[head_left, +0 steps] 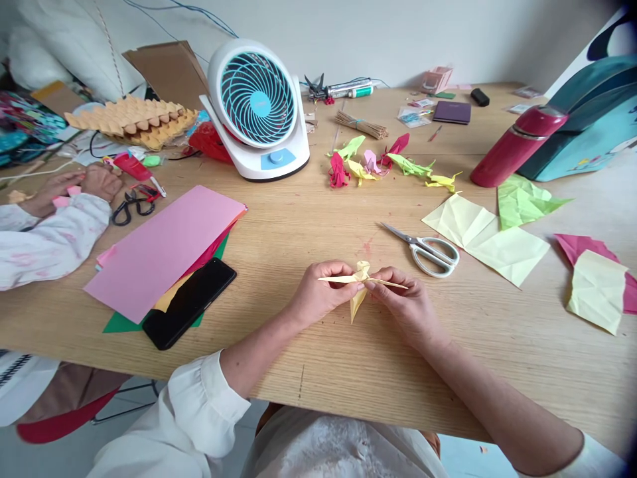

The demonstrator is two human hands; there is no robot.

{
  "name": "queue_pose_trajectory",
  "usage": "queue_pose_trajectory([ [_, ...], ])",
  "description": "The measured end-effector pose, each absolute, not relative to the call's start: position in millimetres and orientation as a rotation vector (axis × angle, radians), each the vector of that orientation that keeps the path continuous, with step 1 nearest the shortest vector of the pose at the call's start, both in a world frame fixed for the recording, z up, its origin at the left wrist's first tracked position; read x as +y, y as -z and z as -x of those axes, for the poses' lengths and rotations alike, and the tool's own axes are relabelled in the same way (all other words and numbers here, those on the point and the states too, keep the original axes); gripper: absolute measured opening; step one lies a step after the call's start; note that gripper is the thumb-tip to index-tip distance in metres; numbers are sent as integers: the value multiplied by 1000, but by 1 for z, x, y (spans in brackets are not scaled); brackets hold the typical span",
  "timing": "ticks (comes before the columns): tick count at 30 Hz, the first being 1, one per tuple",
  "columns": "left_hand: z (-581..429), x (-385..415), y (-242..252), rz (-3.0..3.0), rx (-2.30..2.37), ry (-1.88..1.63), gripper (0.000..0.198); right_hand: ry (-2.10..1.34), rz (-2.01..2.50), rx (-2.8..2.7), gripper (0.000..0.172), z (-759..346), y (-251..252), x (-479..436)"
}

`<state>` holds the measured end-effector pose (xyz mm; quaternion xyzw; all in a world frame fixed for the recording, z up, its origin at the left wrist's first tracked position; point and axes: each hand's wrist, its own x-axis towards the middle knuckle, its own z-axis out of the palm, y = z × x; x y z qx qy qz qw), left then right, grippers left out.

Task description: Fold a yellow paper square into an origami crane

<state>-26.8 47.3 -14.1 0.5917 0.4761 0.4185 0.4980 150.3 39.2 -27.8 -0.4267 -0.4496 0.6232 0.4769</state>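
A pale yellow folded paper figure (357, 307) with long thin wings is held over the near part of the table, its pointed end hanging down. My left hand (323, 292) pinches its left side between thumb and fingers. On the other side, my right hand (407, 307) grips it near the middle, thumb and fingers closed on the paper. Scissors with pale handles (440, 256) lie beyond my right hand. Creased pale yellow paper (512, 249) is spread to the right of them. Several small folded paper figures (408, 165) in red, green, pink and yellow rest farther back.
A white fan (298, 143) stands behind pink paper sheets (169, 249) and a black phone (189, 303). Another person's hands (99, 181) are at the far left, by black-handled scissors (132, 207). A red flask (517, 146) and a teal bag (587, 126) are at right.
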Motion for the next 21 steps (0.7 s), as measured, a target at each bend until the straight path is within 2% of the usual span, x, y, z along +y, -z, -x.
queue_pose_trajectory([
  [5, 25, 48, 12, -1307, 1135, -1118, 25, -1514, 1011, -1229, 30, -151, 28, 40],
  [11, 23, 49, 13, -1149, 1146, -1252, 27, -1667, 992, -1359, 38, -142, 21, 33],
  [21, 18, 43, 15, -1185, 1098, -1240, 29, -1618, 1066, -1386, 44, -140, 19, 34],
])
